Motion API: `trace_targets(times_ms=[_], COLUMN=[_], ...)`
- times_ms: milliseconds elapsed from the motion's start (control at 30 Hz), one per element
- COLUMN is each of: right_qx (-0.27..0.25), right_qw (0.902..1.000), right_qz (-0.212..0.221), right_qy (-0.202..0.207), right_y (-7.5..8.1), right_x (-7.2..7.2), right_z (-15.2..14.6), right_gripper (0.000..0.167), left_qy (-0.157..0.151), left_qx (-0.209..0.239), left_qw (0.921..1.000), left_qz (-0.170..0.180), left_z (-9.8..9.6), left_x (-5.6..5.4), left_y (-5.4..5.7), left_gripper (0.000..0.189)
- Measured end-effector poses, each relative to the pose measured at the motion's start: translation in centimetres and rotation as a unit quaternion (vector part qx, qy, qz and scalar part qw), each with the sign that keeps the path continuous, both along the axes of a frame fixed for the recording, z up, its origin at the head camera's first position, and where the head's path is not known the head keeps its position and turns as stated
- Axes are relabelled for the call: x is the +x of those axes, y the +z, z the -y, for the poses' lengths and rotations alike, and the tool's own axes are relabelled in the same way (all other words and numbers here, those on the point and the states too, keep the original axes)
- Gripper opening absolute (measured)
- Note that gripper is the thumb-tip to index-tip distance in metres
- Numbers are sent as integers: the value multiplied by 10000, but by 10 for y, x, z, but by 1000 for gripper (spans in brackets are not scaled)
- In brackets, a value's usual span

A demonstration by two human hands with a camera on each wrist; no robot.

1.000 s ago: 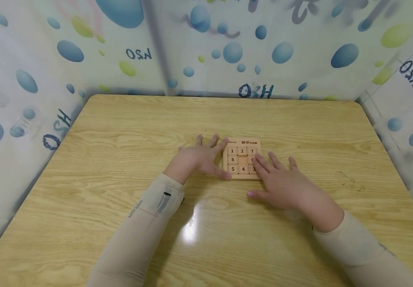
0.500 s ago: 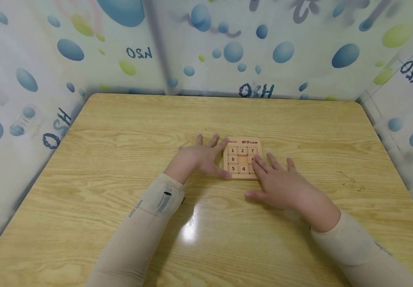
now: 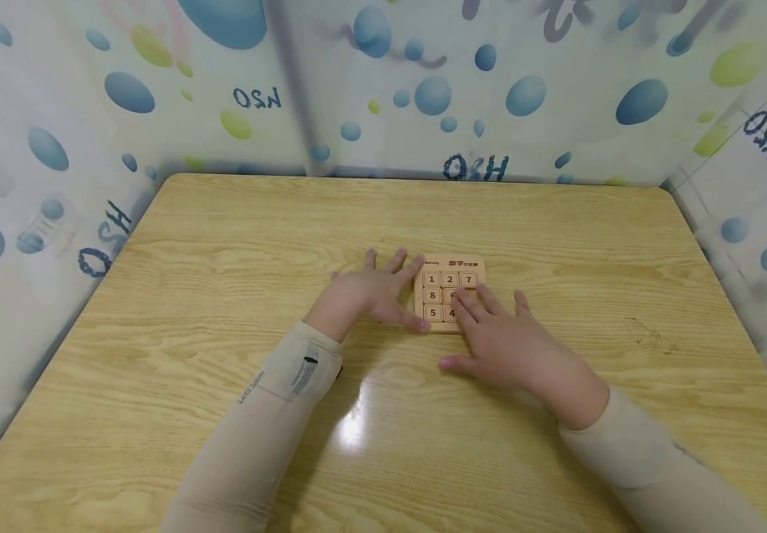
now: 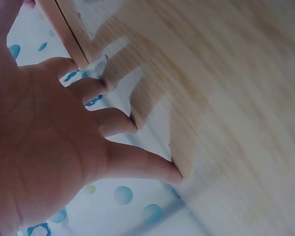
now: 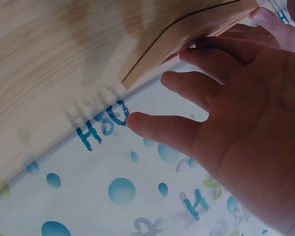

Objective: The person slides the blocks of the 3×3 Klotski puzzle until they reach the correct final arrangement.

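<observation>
A wooden number sliding puzzle (image 3: pixel 438 259) lies flat on the table, its numbered tiles in a square frame. My left hand (image 3: pixel 377 295) spreads beside it, the index fingertip at the top left corner and the thumb at the bottom left. In the left wrist view, other fingertips touch the tabletop. My right hand (image 3: pixel 510 342) reaches over the puzzle's right part with extended fingers, their tips on the 6 tile (image 3: pixel 449 294) in the middle. Tiles 1, 2, 7, 8 and 5 show; 4 is partly covered, and the lower right corner is hidden.
The wood-grain table (image 3: pixel 257 244) stretches around the puzzle on all sides. Behind it and at both sides stand walls (image 3: pixel 397 126) covered with blue and green spots and lettering. A light glare lies on the table in front of the left hand.
My right hand has moved left across the puzzle, and the 6 tile has slid from the right column into the middle gap. The left hand has stayed put.
</observation>
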State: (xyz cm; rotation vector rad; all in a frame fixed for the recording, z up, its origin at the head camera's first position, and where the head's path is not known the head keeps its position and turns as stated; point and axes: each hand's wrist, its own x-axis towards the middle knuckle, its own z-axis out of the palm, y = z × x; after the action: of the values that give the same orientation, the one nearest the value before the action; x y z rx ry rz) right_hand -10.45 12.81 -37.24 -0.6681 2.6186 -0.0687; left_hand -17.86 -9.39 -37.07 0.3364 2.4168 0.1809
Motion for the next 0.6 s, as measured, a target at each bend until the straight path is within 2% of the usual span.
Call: trace_targets(times_ms=[333,600], right_qx=[99,240], right_qw=[10000,9996], right_qz=[8,64], right_qy=[-14,-109], right_y=[0,7], right_x=[1,18], right_z=[5,-4], right_gripper=[100,104], left_qy=[-18,49], left_qx=[11,92], left_qw=[10000,9999], left_qz=[-5,53], left_z=[1,1], left_x=[1,2], left_y=[0,2], left_gripper=[120,119])
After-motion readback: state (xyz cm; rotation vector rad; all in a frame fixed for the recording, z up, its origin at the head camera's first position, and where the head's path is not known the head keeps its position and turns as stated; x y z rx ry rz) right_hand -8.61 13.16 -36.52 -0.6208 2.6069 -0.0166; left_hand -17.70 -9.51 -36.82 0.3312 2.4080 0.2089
